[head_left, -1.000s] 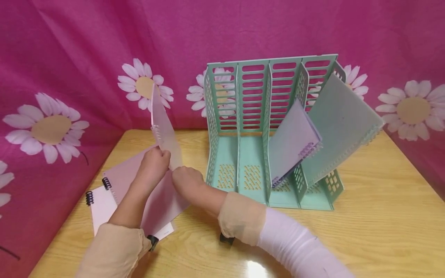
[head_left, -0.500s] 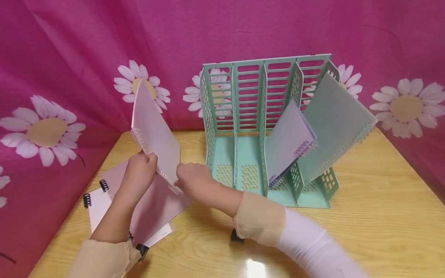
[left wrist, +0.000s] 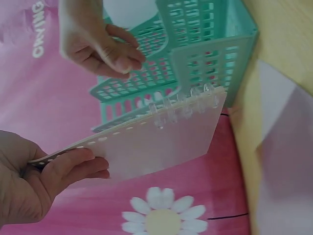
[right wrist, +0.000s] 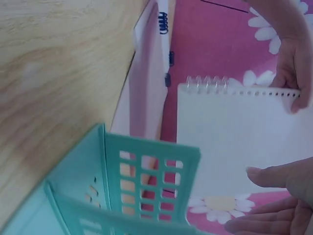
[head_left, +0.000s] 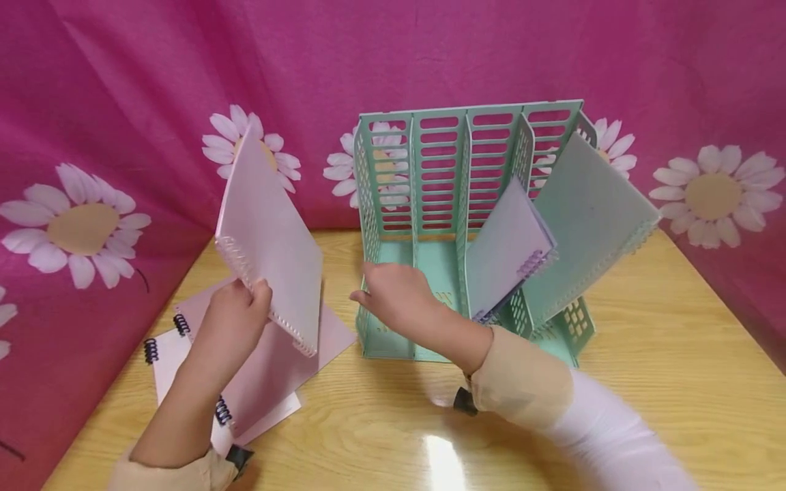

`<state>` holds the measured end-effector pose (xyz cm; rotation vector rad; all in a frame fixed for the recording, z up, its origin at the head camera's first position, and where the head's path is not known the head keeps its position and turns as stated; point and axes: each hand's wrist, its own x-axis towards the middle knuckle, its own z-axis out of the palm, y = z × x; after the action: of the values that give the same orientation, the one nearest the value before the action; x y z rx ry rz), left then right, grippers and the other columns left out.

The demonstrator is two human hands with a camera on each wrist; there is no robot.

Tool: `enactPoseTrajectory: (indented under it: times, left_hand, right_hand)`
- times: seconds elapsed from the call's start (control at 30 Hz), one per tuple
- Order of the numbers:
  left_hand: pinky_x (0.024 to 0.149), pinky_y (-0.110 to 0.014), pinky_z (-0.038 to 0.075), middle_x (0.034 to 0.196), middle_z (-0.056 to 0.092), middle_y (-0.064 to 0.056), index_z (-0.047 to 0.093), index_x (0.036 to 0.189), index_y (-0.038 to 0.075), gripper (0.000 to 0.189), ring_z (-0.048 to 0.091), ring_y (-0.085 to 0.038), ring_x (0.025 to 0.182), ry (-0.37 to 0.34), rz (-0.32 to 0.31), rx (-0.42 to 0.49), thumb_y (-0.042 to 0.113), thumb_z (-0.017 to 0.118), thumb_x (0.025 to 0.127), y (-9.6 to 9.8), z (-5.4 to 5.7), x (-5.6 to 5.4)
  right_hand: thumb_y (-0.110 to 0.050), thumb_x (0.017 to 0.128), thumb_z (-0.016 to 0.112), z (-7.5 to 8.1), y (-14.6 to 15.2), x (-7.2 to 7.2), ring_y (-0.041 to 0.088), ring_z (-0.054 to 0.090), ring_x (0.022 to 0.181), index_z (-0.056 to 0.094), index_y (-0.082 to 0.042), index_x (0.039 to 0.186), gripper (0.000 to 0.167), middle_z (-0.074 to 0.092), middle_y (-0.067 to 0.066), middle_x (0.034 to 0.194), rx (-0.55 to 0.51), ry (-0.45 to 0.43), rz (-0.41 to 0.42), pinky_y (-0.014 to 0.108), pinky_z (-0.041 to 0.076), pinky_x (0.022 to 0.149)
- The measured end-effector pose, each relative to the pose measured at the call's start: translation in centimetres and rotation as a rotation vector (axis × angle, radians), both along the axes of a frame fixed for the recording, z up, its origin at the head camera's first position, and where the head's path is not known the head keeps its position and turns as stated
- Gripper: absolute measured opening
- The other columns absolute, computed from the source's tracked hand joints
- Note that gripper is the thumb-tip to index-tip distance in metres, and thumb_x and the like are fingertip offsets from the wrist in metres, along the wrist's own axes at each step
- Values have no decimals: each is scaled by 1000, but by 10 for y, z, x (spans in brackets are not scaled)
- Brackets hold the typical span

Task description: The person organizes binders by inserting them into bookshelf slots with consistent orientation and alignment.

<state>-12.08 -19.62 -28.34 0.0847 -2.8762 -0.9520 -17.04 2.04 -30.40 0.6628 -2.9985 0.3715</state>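
My left hand [head_left: 236,320] grips a pale pink notebook [head_left: 276,225] by its ring-bound edge, holding it tilted above the table. In the left wrist view, the thumb and fingers pinch that edge, with clear rings [left wrist: 183,107] along it. Apart from the notebook, my right hand [head_left: 402,293] hovers before the left compartments of a mint-green file rack [head_left: 439,211]. Its thumb [right wrist: 266,176] and fingers are extended in the right wrist view, with nothing between them. Beneath the held notebook, a mauve notebook [head_left: 270,375] overlaps a white one [head_left: 168,361] on the table.
A lilac notebook [head_left: 506,245] leans in the rack's third compartment. In the rightmost one, a larger grey-green notebook [head_left: 592,225] tilts out past the side wall. Behind the wooden table [head_left: 663,382] hangs a magenta cloth [head_left: 393,54] with printed daisies.
My right hand has let go of the pink notebook and moved right, in front of the rack. The notebook, still in my left hand, has shifted left and turned its broad face more into view.
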Motion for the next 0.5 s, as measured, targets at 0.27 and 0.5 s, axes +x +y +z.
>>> enactPoseTrajectory:
  times: [0.27,0.5]
  left_hand:
    - [70,-35,45,96,68,-22,66,102,-5,49,58,-29,82,27,-28,22,27,30,109,2,13,14]
    - [64,-33,45,102,71,-20,68,114,-4,47,57,-25,79,37,-64,88,28,34,110,9,20,24]
  right_hand:
    - [-40,97,72,12,35,-2,25,64,63,66,-5,100,36,58,5,63,15,76,-43,30,43,50]
    - [-37,100,68,16,62,1,29,72,75,67,1,117,41,74,13,85,23,46,-63,38,59,65]
